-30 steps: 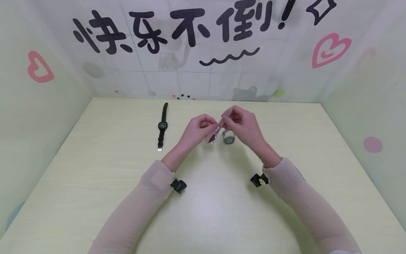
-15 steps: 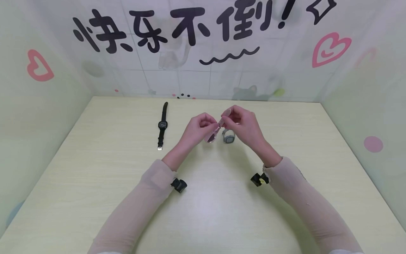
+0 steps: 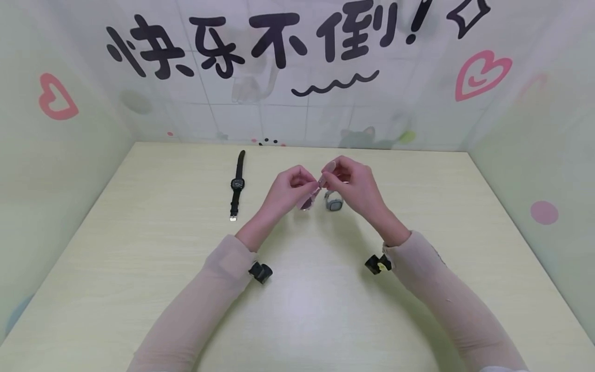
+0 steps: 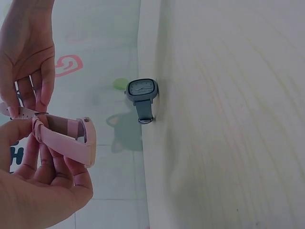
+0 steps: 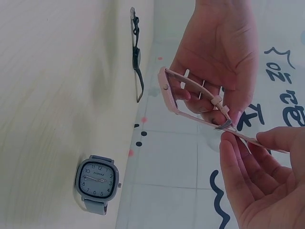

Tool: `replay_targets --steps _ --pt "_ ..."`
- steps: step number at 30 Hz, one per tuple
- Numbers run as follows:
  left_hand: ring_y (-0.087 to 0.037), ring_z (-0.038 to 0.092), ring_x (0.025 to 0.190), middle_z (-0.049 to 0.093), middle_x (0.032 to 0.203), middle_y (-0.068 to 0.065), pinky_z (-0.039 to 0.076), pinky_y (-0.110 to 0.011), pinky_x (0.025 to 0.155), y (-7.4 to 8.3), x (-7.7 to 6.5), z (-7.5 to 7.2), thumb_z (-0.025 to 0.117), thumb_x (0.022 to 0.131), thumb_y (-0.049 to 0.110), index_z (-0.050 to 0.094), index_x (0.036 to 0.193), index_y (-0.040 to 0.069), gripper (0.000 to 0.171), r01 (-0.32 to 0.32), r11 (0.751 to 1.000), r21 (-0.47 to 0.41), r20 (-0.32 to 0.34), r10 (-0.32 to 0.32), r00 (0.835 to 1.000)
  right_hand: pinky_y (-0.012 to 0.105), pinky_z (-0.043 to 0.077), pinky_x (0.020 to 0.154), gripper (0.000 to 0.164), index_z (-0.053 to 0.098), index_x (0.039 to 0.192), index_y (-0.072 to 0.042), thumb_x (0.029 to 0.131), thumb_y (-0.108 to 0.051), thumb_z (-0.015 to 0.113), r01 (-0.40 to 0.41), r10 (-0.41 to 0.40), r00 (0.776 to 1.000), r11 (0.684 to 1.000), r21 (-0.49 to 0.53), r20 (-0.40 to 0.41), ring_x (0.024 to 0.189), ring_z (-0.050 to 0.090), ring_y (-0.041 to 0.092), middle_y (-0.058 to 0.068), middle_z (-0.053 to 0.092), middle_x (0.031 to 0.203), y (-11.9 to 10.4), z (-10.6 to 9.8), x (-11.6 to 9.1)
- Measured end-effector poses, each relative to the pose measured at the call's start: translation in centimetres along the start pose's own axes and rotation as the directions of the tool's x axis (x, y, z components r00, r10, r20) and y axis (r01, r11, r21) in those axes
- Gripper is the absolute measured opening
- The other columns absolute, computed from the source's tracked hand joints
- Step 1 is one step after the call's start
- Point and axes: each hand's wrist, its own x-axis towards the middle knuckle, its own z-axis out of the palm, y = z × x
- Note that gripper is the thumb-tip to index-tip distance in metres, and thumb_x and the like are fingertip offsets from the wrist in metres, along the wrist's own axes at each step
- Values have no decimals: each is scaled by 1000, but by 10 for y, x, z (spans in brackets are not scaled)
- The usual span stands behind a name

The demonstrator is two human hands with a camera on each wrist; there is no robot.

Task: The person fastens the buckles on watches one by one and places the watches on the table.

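Note:
A pink wristwatch (image 4: 66,145) is held above the table, its strap bent into a loop. My left hand (image 3: 289,190) pinches it near the buckle (image 5: 225,125), with its other fingers curled behind the loop. The thumb and fingers of my right hand (image 3: 359,185) grip the strap's free end (image 5: 249,140), which runs out past the buckle. In the right wrist view the strap lies at the buckle; whether the pin sits in a hole cannot be made out. Just beneath the hands, a grey-blue watch (image 3: 334,201) stands on the table with its strap closed.
A black watch (image 3: 237,184) lies stretched out flat on the pale wooden table (image 3: 297,310), left of the hands. Printed curtains (image 3: 279,119) enclose the table at the back and both sides. Small black cameras (image 3: 261,272) sit at both wrists.
Both hands stay nearly in place and keep their hold on the pink wristwatch. Its case has tilted slightly, showing less of the face in the head view.

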Motion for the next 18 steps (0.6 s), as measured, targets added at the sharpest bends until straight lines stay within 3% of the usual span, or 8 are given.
replay_targets --steps 9,18 --pt "-18 64 73 73 96 -12 52 -25 64 2 0 -1 66 95 16 64 101 7 11 -5 1000 19 5 5 1000 25 59 69 12 67 100 -3 96 -14 65 -12 12 1000 999 -32 -5 71 68 18 13 72 94 -1 1 -1" --pt "-17 65 74 74 95 -11 52 -24 64 3 0 -1 68 94 15 67 101 7 11 8 997 79 -18 -7 1000 18 56 66 9 67 95 -2 94 -11 67 13 -13 1000 999 -42 -11 76 70 23 13 74 93 0 1 0"
